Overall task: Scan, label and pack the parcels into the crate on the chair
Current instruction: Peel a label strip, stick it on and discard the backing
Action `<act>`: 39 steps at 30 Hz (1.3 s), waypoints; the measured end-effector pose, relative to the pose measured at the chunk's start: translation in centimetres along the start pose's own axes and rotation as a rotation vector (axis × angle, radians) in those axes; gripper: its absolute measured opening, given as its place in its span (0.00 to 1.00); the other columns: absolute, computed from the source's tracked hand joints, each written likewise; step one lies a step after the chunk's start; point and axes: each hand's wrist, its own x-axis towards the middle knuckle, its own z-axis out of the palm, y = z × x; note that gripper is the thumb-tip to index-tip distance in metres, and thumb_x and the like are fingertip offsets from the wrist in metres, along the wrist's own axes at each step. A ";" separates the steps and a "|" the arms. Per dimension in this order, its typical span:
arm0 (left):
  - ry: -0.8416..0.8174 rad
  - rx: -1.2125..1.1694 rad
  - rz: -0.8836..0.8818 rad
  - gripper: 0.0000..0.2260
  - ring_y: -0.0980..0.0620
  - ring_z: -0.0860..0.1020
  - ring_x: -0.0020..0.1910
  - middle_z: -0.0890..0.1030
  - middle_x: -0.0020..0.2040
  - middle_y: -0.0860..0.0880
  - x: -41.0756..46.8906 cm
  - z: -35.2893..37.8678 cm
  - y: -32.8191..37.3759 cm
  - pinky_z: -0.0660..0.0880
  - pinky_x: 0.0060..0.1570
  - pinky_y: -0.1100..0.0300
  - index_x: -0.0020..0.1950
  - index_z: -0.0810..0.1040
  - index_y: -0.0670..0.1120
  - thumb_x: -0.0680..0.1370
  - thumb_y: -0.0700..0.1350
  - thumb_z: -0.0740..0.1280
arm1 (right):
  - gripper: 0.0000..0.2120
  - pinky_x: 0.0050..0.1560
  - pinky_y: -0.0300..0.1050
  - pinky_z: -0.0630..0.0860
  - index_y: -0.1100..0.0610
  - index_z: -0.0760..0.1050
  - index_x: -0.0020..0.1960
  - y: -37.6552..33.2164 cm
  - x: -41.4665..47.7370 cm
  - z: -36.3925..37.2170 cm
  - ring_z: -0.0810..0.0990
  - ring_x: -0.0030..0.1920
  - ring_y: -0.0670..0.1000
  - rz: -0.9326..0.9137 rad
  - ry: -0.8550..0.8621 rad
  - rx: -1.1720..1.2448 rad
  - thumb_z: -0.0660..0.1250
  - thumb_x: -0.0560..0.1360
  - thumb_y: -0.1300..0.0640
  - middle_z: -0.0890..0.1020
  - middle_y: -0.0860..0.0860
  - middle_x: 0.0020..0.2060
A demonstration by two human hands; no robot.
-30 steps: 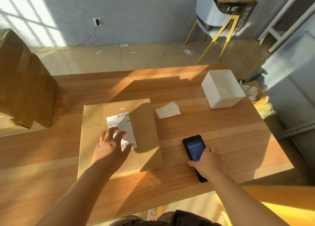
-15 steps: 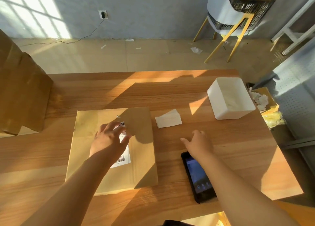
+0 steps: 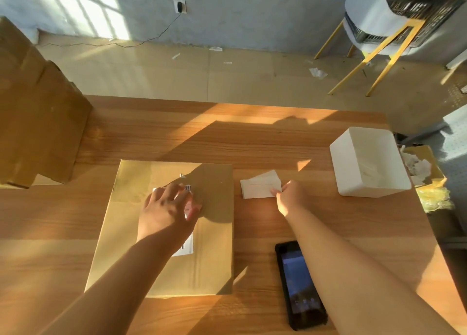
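A flat brown cardboard parcel (image 3: pixel 209 253) lies on the wooden table (image 3: pixel 252 142) in front of me. A white shipping label (image 3: pixel 185 248) is stuck on its top, mostly under my left hand (image 3: pixel 168 212), which rests flat on it with fingers spread. My right hand (image 3: pixel 290 196) reaches a small stack of white labels (image 3: pixel 259 188) to the right of the parcel, fingertips pinching its right edge. The black handheld scanner (image 3: pixel 299 285) lies screen-up near the table's front edge, under my right forearm. The black crate (image 3: pixel 417 5) sits on the yellow-legged chair (image 3: pixel 374 38), far right.
A white open bin (image 3: pixel 364 180) stands at the table's right side. Large cardboard boxes (image 3: pixel 32 112) stand stacked at the left. A yellow box of crumpled paper (image 3: pixel 427 167) sits on the floor right of the table. Paper scraps litter the floor.
My right hand let go of the scanner, left it on the table and moved forward to the stack of labels. My left hand stayed on the parcel's label.
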 end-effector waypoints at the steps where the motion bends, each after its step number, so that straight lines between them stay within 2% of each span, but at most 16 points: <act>1: -0.009 0.006 -0.002 0.16 0.40 0.77 0.48 0.81 0.52 0.48 0.0 0.0 0.1 0.73 0.48 0.50 0.44 0.81 0.48 0.72 0.56 0.59 | 0.12 0.47 0.48 0.74 0.59 0.73 0.51 0.1 0.2 0.1 0.79 0.49 0.57 0.019 0.008 0.052 0.72 0.74 0.53 0.80 0.56 0.51; 4: -0.023 0.022 -0.023 0.19 0.41 0.76 0.50 0.80 0.53 0.48 0.0 -0.1 0.4 0.72 0.51 0.49 0.46 0.81 0.48 0.72 0.57 0.56 | 0.13 0.47 0.48 0.74 0.54 0.69 0.39 0.4 0.6 0.3 0.78 0.46 0.56 0.053 0.038 0.156 0.74 0.71 0.56 0.81 0.55 0.46; 7: -0.041 0.032 -0.046 0.16 0.41 0.75 0.52 0.79 0.55 0.48 0.1 0.0 0.5 0.71 0.53 0.49 0.49 0.80 0.47 0.73 0.55 0.60 | 0.13 0.47 0.50 0.77 0.53 0.69 0.36 0.5 0.6 -0.2 0.80 0.46 0.57 0.023 0.059 0.074 0.72 0.73 0.59 0.81 0.56 0.45; 10: -0.041 0.040 -0.052 0.15 0.41 0.75 0.53 0.79 0.56 0.47 0.0 -0.1 0.6 0.71 0.54 0.48 0.50 0.80 0.46 0.73 0.54 0.61 | 0.02 0.41 0.45 0.73 0.58 0.75 0.47 0.7 0.4 -0.7 0.79 0.47 0.56 -0.026 0.089 -0.021 0.67 0.76 0.62 0.81 0.56 0.49; 12: -0.029 0.030 -0.050 0.12 0.41 0.75 0.53 0.79 0.56 0.47 0.0 -0.1 0.7 0.71 0.54 0.48 0.50 0.80 0.46 0.75 0.53 0.64 | 0.08 0.38 0.43 0.70 0.59 0.74 0.56 0.7 -0.1 -0.9 0.78 0.44 0.53 -0.032 0.140 0.001 0.64 0.77 0.64 0.79 0.54 0.49; 15: -0.062 -0.011 -0.051 0.09 0.42 0.72 0.56 0.77 0.59 0.48 0.0 -0.1 0.6 0.69 0.55 0.50 0.51 0.79 0.47 0.75 0.51 0.67 | 0.08 0.31 0.40 0.67 0.57 0.72 0.58 0.5 -2.0 -1.5 0.73 0.37 0.45 -0.009 0.214 0.277 0.62 0.79 0.59 0.77 0.51 0.47; 17: -0.104 -0.058 -0.068 0.09 0.45 0.69 0.60 0.75 0.62 0.51 0.0 -0.3 0.3 0.66 0.58 0.52 0.52 0.79 0.50 0.75 0.52 0.66 | 0.07 0.31 0.39 0.70 0.57 0.70 0.56 0.3 -3.6 -1.9 0.76 0.38 0.46 -0.022 0.213 0.538 0.62 0.79 0.58 0.78 0.52 0.49; 19: -0.115 -0.159 -0.092 0.12 0.46 0.66 0.63 0.74 0.64 0.51 -0.1 -0.7 0.2 0.66 0.61 0.52 0.55 0.79 0.51 0.75 0.53 0.66 | 0.06 0.30 0.35 0.73 0.57 0.71 0.55 0.2 -5.4 -2.3 0.80 0.40 0.46 -0.075 0.177 0.716 0.64 0.79 0.58 0.80 0.52 0.48; 22: -0.078 -0.292 -0.110 0.16 0.47 0.64 0.66 0.73 0.63 0.50 -0.4 -1.6 0.5 0.65 0.62 0.53 0.60 0.78 0.50 0.75 0.54 0.67 | 0.06 0.33 0.33 0.75 0.56 0.74 0.54 0.2 -8.4 -2.9 0.82 0.37 0.43 -0.181 0.046 0.811 0.67 0.77 0.58 0.82 0.49 0.45; 25: -0.029 -0.415 -0.097 0.17 0.49 0.66 0.62 0.75 0.59 0.52 -1.4 -2.7 1.2 0.65 0.58 0.58 0.58 0.78 0.51 0.74 0.58 0.65 | 0.05 0.34 0.34 0.76 0.54 0.76 0.52 0.3 -10.9 -3.4 0.79 0.33 0.43 -0.334 -0.142 0.805 0.69 0.76 0.58 0.84 0.49 0.38; 27: -0.074 -0.600 -0.109 0.19 0.56 0.71 0.57 0.76 0.55 0.57 -2.2 -3.6 1.6 0.67 0.53 0.62 0.55 0.78 0.53 0.72 0.63 0.62 | 0.05 0.34 0.35 0.75 0.55 0.77 0.51 0.2 -12.2 -3.6 0.78 0.32 0.44 -0.421 -0.230 0.740 0.69 0.75 0.59 0.84 0.48 0.36; 29: -0.167 -0.775 -0.150 0.17 0.64 0.76 0.48 0.78 0.50 0.62 -2.9 -4.4 1.9 0.72 0.43 0.68 0.52 0.77 0.58 0.70 0.65 0.62 | 0.05 0.33 0.35 0.74 0.56 0.78 0.51 0.1 -13.4 -3.8 0.77 0.32 0.43 -0.472 -0.289 0.684 0.70 0.75 0.60 0.83 0.48 0.36; 32: -0.215 -0.783 -0.113 0.02 0.61 0.78 0.38 0.82 0.40 0.58 -3.9 -4.7 1.8 0.71 0.33 0.71 0.44 0.80 0.58 0.74 0.49 0.69 | 0.06 0.33 0.35 0.74 0.56 0.78 0.51 -0.1 -14.9 -3.8 0.77 0.31 0.42 -0.511 -0.346 0.605 0.71 0.74 0.59 0.84 0.48 0.36; 34: -0.195 -0.768 -0.083 0.09 0.59 0.78 0.34 0.82 0.34 0.56 -4.7 -4.8 1.6 0.73 0.33 0.68 0.38 0.81 0.54 0.74 0.41 0.69 | 0.07 0.34 0.35 0.74 0.54 0.76 0.51 -0.2 -15.9 -3.5 0.78 0.34 0.43 -0.513 -0.308 0.622 0.71 0.74 0.58 0.84 0.49 0.38; 37: -0.170 -0.832 -0.185 0.08 0.51 0.79 0.34 0.81 0.32 0.52 -5.6 -5.1 1.3 0.77 0.38 0.55 0.35 0.80 0.50 0.72 0.39 0.68 | 0.12 0.43 0.44 0.78 0.49 0.72 0.49 -0.3 -17.5 -2.8 0.81 0.43 0.47 -0.492 -0.115 0.677 0.74 0.71 0.53 0.83 0.48 0.43; 39: -0.136 -0.898 -0.253 0.08 0.52 0.78 0.32 0.81 0.31 0.50 -6.1 -5.2 1.2 0.78 0.38 0.53 0.34 0.80 0.47 0.72 0.38 0.67 | 0.12 0.47 0.47 0.79 0.44 0.71 0.44 -0.2 -18.9 -2.2 0.82 0.45 0.45 -0.539 -0.087 0.660 0.74 0.68 0.48 0.82 0.44 0.44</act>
